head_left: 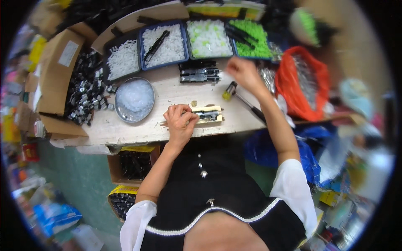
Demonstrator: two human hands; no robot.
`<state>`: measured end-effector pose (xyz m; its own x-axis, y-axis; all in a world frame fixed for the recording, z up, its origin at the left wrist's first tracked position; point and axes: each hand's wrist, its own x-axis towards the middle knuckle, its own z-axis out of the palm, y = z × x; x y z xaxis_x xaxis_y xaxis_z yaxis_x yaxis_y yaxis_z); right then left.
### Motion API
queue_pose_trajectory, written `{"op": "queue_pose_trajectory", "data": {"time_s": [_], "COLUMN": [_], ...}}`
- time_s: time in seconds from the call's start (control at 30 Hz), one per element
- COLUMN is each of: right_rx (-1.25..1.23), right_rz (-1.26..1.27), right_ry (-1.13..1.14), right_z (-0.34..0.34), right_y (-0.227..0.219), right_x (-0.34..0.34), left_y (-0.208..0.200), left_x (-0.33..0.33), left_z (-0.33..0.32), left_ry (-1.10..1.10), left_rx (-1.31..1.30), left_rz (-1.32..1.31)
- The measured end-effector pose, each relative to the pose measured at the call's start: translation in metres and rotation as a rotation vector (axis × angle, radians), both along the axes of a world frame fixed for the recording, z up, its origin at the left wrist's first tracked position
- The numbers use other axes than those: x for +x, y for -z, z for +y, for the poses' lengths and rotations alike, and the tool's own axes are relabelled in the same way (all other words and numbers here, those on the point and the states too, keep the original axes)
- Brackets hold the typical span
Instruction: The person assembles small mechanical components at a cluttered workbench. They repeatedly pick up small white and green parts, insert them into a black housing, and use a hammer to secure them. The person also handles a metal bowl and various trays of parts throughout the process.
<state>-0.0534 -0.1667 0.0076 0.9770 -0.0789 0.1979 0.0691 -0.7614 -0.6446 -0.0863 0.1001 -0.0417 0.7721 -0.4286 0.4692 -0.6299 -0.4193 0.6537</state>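
My left hand point(180, 120) rests on the bench with its fingers bent together at the left end of a slim black plastic part point(204, 114). That part lies lengthwise in a cream-coloured jig point(218, 119). The fingertips hide the part's left end. My right hand point(244, 72) is raised over the bench, beyond the jig and to its right, smeared by motion. Whether it holds anything does not show. Just left of it lie several similar black parts point(200, 75) side by side. A hammer with a yellowish face point(228, 93) lies below the right hand, its dark handle slanting toward me.
A round metal bowl point(118, 101) holds clear-white pieces. Along the back stand trays of small white and green pieces, including a blue-rimmed tray point(164, 64). A cardboard box point(57, 69) spills small black-and-metal parts at left. An orange-red bag point(289, 106) of metal pieces sits at right.
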Motion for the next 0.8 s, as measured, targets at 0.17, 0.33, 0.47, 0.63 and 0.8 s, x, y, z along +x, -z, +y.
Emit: {"op": "queue_pose_trajectory", "data": {"time_s": [0.17, 0.33, 0.47, 0.63, 0.8], "right_rx": [-0.809, -0.875, -0.877, -0.828, -0.22], "right_rz": [-0.239, -0.13, -0.164, -0.267, -0.473], "right_ry": [0.334, 0.326, 0.293, 0.403, 0.293], "right_z": [-0.046, -0.057, -0.063, -0.07, -0.078], "right_y": [0.005, 0.006, 0.009, -0.006, -0.023], "right_x": [0.063, 0.076, 0.08, 0.077, 0.05], "left_y": [0.0, 0.002, 0.003, 0.007, 0.008], "left_x": [-0.002, 0.0, -0.001, -0.002, -0.001], "left_z": [0.001, 0.002, 0.001, 0.002, 0.002], "left_ry": [-0.002, -0.006, -0.019, 0.007, 0.007], "left_rx": [-0.016, 0.029, 0.011, 0.015, 0.013], "left_rz": [0.032, -0.034, -0.027, -0.056, -0.055]}}
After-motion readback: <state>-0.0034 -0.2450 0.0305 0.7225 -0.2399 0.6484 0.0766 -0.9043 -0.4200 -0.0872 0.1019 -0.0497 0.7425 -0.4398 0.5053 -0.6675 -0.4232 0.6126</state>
